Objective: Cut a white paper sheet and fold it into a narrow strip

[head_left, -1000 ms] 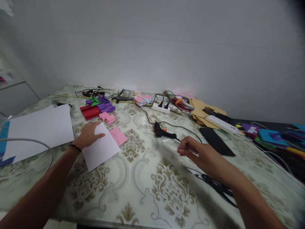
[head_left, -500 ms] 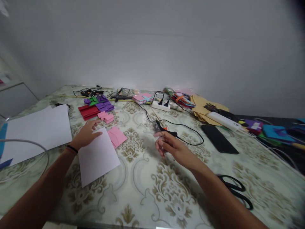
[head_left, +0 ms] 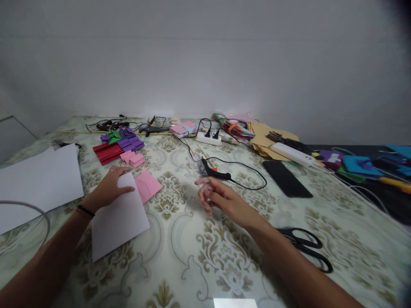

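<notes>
Blank white paper sheet point(head_left: 120, 226) under left hand point(head_left: 107, 187), thumb and fingers apart, right hand point(head_left: 220, 197) half-curled, grip unclear, floral-patterned tabletop point(head_left: 180, 252), grey wall point(head_left: 192, 64).

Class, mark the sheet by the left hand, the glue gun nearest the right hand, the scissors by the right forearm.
Sheet point(head_left: 120, 222), head view: its bare middle.
Glue gun point(head_left: 217, 173), head view: black handle.
Scissors point(head_left: 301, 245), head view: black handles.

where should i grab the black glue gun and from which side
Probably by the handle, coming from the right: the glue gun lies on the table with its handle sticking out rightward, just beyond the right hand. The cord leaves the handle's end, so grip the middle.
</notes>
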A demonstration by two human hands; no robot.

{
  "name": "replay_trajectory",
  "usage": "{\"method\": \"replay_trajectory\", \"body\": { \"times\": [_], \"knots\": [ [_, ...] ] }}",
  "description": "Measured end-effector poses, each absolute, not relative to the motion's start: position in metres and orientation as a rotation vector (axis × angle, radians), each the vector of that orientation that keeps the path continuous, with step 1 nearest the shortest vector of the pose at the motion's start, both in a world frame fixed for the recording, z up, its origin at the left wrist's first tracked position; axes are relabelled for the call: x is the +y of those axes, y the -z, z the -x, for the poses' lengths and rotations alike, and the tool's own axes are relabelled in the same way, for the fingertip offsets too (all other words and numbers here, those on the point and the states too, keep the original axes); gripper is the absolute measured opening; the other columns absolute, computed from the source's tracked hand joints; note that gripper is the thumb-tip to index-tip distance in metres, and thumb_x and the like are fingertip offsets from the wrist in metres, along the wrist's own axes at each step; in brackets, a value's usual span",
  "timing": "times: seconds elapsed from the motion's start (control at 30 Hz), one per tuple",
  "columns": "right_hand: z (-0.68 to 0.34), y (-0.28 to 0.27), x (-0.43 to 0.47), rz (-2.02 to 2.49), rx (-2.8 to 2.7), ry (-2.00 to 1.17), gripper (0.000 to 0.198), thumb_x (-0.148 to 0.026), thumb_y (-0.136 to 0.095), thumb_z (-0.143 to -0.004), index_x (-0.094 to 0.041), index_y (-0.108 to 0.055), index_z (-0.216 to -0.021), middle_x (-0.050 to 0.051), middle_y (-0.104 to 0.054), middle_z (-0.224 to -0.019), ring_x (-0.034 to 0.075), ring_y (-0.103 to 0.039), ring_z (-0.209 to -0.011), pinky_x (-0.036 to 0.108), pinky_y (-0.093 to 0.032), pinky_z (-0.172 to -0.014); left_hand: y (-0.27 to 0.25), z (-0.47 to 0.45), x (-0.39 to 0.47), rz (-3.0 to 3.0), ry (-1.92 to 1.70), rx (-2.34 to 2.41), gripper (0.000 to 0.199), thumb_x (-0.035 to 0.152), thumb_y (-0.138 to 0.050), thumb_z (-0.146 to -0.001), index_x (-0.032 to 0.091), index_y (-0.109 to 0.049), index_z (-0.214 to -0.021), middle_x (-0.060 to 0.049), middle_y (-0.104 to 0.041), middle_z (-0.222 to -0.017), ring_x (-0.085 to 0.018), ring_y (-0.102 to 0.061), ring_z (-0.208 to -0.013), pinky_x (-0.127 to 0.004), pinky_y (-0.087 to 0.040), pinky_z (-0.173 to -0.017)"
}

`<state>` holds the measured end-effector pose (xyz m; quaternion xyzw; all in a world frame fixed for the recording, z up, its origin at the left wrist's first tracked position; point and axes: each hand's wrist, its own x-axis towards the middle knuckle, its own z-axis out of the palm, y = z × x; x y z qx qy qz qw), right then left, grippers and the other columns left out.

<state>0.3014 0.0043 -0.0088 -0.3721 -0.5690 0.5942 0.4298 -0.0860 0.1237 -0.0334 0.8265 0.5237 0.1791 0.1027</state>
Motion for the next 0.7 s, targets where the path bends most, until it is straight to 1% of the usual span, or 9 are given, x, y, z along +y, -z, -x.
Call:
{"method": "replay_trajectory", "body": {
  "times": [0.13,0.2,0.3,0.43,0.5,0.57,0.63,0.7],
  "knots": [
    [-0.297,0.007,0.005,0.945,-1.423,-1.470,0.029,-0.047,-0.062,-0.098,-0.021,-0.054,-0.110,-0.004,-0.058,-0.076,0.011,-0.050,-0.055,0.028,-0.043,-0.056,0.029,0.083,0.121,-2.444,-0.581,1.542,0.049,0.040,-0.063,-0.082,0.020,-0.063,-0.126,-0.013,-0.067,-0.129,-0.035,-0.057,-0.126,-0.052,-0.043,-0.112],
    [-0.295,0.006,0.005,0.952,-1.407,-1.470,0.031,-0.049,-0.064,-0.096,-0.021,-0.054,-0.106,-0.005,-0.056,-0.074,0.010,-0.047,-0.054,0.027,-0.041,-0.054,0.024,0.079,0.118,-2.444,-0.603,1.529,0.042,0.034,-0.059,-0.083,0.020,-0.065,-0.122,-0.013,-0.069,-0.124,-0.034,-0.060,-0.123,-0.051,-0.045,-0.111],
    [-0.293,0.005,0.006,0.953,-1.364,-1.486,0.035,-0.054,-0.066,-0.094,-0.022,-0.052,-0.103,-0.006,-0.054,-0.073,0.010,-0.044,-0.053,0.026,-0.039,-0.050,0.016,0.072,0.109,-2.448,-0.631,1.476,0.038,0.034,-0.056,-0.086,0.020,-0.067,-0.120,-0.012,-0.069,-0.124,-0.032,-0.062,-0.121,-0.048,-0.046,-0.111],
    [-0.293,0.008,0.006,0.949,-1.345,-1.500,0.038,-0.057,-0.066,-0.092,-0.022,-0.052,-0.101,-0.006,-0.051,-0.072,0.010,-0.042,-0.053,0.024,-0.036,-0.047,0.010,0.053,0.090,-2.407,-0.640,1.324,0.036,0.036,-0.057,-0.090,0.021,-0.068,-0.121,-0.009,-0.069,-0.126,-0.027,-0.064,-0.119,-0.041,-0.051,-0.107],
    [-0.292,0.010,0.006,0.955,-1.335,-1.503,0.037,-0.056,-0.066,-0.092,-0.022,-0.052,-0.100,-0.006,-0.050,-0.071,0.009,-0.040,-0.051,0.024,-0.035,-0.045,0.010,0.039,0.078,-2.370,-0.634,1.224,0.033,0.033,-0.059,-0.091,0.022,-0.068,-0.121,-0.008,-0.070,-0.123,-0.026,-0.066,-0.115,-0.040,-0.053,-0.104],
    [-0.291,0.013,0.007,0.969,-1.319,-1.503,0.033,-0.052,-0.066,-0.093,-0.023,-0.053,-0.099,-0.007,-0.049,-0.069,0.009,-0.039,-0.050,0.023,-0.033,-0.044,0.013,0.022,0.067,-2.378,-0.625,1.120,0.030,0.028,-0.057,-0.093,0.024,-0.067,-0.122,-0.007,-0.070,-0.124,-0.025,-0.065,-0.118,-0.039,-0.052,-0.106],
    [-0.289,0.015,0.007,0.983,-1.300,-1.504,0.028,-0.047,-0.066,-0.092,-0.023,-0.052,-0.098,-0.008,-0.048,-0.067,0.008,-0.037,-0.048,0.022,-0.032,-0.043,0.016,0.005,0.057,-2.388,-0.600,1.014,0.034,0.022,-0.055,-0.096,0.023,-0.063,-0.128,-0.008,-0.068,-0.127,-0.024,-0.063,-0.120,-0.039,-0.051,-0.107],
    [-0.287,0.016,0.006,0.994,-1.281,-1.504,0.024,-0.041,-0.066,-0.090,-0.022,-0.052,-0.097,-0.008,-0.048,-0.067,0.008,-0.037,-0.048,0.021,-0.032,-0.044,0.018,-0.011,0.051,-2.461,-0.552,0.974,0.040,0.014,-0.051,-0.095,0.023,-0.060,-0.133,-0.010,-0.065,-0.128,-0.025,-0.060,-0.123,-0.042,-0.049,-0.109]
  ]
}}
